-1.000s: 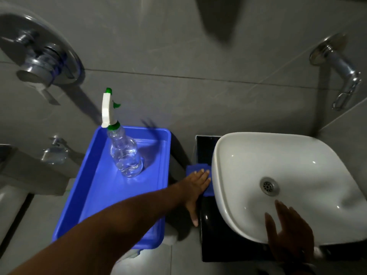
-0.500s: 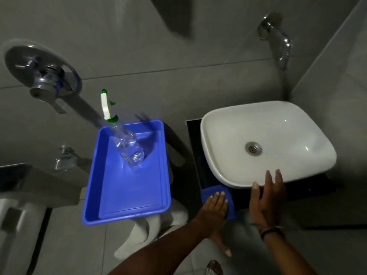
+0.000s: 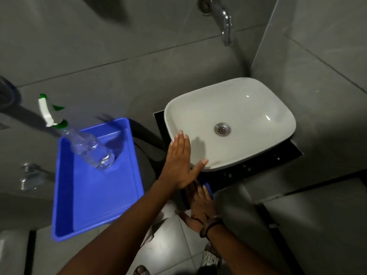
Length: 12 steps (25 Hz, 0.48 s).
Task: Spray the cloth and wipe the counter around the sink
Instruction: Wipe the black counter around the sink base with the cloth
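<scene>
Hands, two: right hand [image 3: 200, 205] lies flat on cloth [image 3: 210, 192], fingers straight, pressing rather than clutching; left hand [image 3: 178, 161], which pressed it half a second ago, now released and empty, palm open over sink [image 3: 248, 151] rim. Cloth, one, blue, on black counter [image 3: 248, 173] at sink's near-left corner; swap suggests wiping heads along front edge. Tray [image 3: 95, 195], one; spray bottle [image 3: 89, 149], one, standing in it; sink and tap [image 3: 224, 18], one each

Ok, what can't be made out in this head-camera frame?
1. Blue cloth: head view, mostly covered by the right hand; only an edge shows.
2. Most fingertips of the right hand: head view, under the flat left hand.
3. Chrome wall tap: head view, base cut by the top edge.
4. Black counter beside the white ceramic sink: head view, too dark to judge wetness.
</scene>
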### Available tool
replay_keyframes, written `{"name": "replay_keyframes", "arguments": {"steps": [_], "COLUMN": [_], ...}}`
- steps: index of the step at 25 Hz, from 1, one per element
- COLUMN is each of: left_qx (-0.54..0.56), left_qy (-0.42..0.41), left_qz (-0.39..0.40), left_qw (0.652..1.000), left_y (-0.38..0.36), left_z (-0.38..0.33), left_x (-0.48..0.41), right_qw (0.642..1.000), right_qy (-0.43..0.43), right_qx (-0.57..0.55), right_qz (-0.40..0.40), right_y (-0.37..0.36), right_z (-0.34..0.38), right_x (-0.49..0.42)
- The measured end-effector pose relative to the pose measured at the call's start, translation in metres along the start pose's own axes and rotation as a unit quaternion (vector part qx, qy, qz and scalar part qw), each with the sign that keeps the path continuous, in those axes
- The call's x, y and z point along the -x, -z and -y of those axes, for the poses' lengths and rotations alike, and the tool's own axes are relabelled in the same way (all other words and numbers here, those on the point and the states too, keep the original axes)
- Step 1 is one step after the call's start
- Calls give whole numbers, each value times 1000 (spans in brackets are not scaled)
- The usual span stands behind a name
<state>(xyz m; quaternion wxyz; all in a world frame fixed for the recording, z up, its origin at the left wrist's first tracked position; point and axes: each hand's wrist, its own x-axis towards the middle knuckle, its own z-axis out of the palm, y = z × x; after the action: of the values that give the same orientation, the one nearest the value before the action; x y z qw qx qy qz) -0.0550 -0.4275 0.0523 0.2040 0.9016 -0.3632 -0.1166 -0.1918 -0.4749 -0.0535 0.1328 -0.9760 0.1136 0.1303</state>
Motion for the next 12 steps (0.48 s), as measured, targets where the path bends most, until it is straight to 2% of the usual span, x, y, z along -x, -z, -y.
{"name": "replay_keyframes", "arguments": {"steps": [2, 4, 9, 12], "left_qx": [-57, -82, -114, -129], "left_qy": [30, 37, 11, 12], "left_qz": [42, 26, -21, -14], "left_qw": [997, 996, 993, 991], "left_y": [-8, -20, -38, -50], "left_z": [-7, -7, 2, -1], "left_x": [-23, -30, -38, -50], "right_qw": [1000, 999, 990, 973], "right_qy": [1, -18, -129, -225], "right_qx": [-2, -2, 19, 9], "right_qz": [-5, -33, -49, -45], "right_y": [-2, 6, 56, 79], "right_z": [-34, -91, -249, -327], "right_x": [5, 8, 5, -7]}}
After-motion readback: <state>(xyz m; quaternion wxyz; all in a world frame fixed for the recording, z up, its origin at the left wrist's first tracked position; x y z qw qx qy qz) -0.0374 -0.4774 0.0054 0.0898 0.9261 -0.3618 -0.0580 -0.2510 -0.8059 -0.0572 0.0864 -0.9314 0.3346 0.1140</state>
